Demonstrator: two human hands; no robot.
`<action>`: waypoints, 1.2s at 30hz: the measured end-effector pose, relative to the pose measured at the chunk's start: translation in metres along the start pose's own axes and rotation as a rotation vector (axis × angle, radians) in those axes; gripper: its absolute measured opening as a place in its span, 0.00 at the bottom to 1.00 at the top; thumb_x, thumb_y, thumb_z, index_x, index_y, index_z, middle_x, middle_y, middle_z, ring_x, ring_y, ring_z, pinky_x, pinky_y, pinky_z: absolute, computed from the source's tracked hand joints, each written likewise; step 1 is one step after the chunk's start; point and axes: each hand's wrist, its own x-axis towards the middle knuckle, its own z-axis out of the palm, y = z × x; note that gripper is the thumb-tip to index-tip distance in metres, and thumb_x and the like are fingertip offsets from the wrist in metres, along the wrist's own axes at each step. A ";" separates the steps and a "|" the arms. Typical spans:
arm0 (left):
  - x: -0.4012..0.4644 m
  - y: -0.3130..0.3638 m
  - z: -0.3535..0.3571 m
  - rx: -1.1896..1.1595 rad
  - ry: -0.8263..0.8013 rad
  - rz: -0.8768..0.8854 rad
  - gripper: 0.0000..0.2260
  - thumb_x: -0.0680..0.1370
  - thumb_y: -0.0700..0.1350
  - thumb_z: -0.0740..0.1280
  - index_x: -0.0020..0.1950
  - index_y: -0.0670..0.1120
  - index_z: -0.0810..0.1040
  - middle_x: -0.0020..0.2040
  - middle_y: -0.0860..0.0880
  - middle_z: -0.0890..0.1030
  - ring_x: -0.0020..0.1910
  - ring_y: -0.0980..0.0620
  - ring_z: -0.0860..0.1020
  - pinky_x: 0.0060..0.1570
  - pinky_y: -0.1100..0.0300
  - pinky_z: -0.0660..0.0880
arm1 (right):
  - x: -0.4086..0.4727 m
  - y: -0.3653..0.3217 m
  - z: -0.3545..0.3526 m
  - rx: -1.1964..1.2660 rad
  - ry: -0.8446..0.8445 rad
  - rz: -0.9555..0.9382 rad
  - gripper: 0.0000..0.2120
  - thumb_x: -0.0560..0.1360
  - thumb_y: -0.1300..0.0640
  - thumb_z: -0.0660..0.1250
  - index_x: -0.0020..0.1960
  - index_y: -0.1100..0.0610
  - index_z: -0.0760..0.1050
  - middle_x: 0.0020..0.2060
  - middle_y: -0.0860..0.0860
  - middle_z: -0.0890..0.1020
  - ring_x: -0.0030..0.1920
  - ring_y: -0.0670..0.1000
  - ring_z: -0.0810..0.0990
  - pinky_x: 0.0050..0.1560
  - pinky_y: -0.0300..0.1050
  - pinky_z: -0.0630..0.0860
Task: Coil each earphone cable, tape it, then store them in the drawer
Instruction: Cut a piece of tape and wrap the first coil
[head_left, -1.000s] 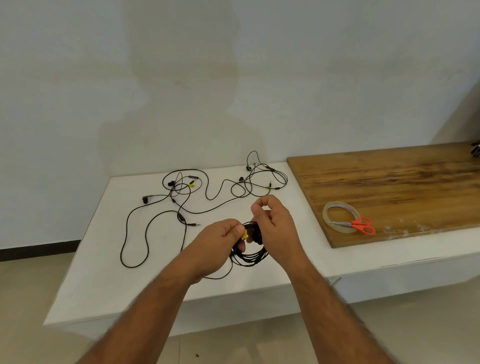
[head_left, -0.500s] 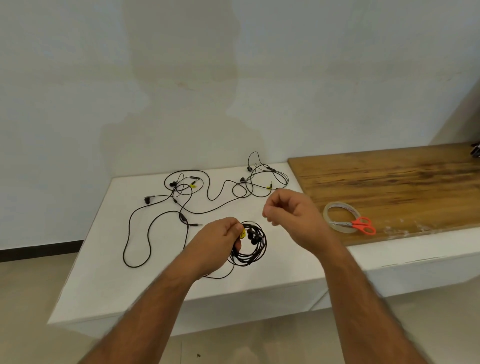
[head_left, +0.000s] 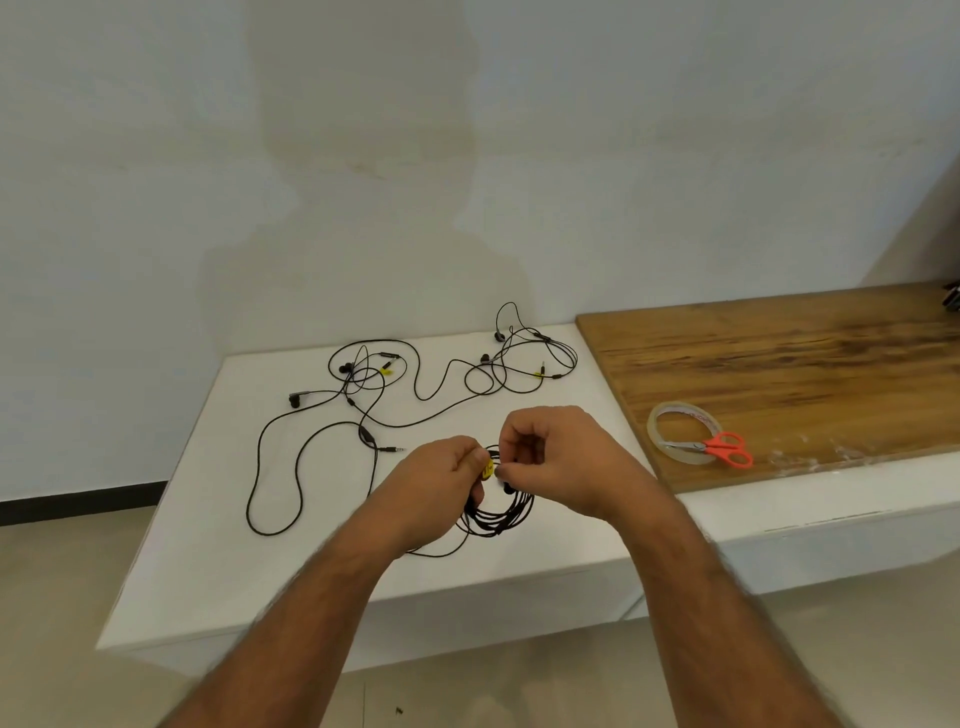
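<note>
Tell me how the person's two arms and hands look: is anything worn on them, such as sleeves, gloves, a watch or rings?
Both forearms are bare up to the frame's bottom edge; no sleeve shows. The left hand and the right hand wear no gloves. No watch or bracelet shows on either wrist, and no ring shows on the visible fingers. Fine hair shows on both forearms.

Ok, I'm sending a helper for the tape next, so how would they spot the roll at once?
Look at the wooden board on the right of the white counter. Near its front left corner lies the tape roll, flat. It is a clear ring with orange-handled scissors lying across it, well apart from the black earphone cables on the counter.
</note>
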 end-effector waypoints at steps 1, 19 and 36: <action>0.000 0.000 0.000 -0.001 0.002 0.003 0.14 0.83 0.49 0.55 0.42 0.48 0.75 0.33 0.54 0.78 0.35 0.55 0.75 0.48 0.48 0.77 | 0.001 0.000 0.001 -0.036 0.019 -0.019 0.08 0.69 0.58 0.72 0.36 0.48 0.76 0.29 0.43 0.77 0.31 0.41 0.73 0.34 0.38 0.70; 0.001 0.005 -0.010 -0.274 -0.038 -0.091 0.14 0.82 0.47 0.59 0.48 0.42 0.82 0.32 0.52 0.78 0.36 0.53 0.74 0.44 0.57 0.75 | 0.002 0.003 0.016 -0.125 0.208 -0.175 0.05 0.73 0.55 0.72 0.40 0.52 0.76 0.35 0.45 0.81 0.42 0.43 0.79 0.41 0.37 0.75; -0.001 0.003 -0.003 -0.285 0.183 -0.100 0.11 0.77 0.47 0.66 0.37 0.49 0.84 0.31 0.51 0.82 0.35 0.48 0.73 0.39 0.53 0.72 | 0.000 0.008 0.016 0.006 0.180 -0.102 0.01 0.71 0.58 0.72 0.43 0.54 0.82 0.40 0.45 0.85 0.46 0.40 0.81 0.52 0.36 0.77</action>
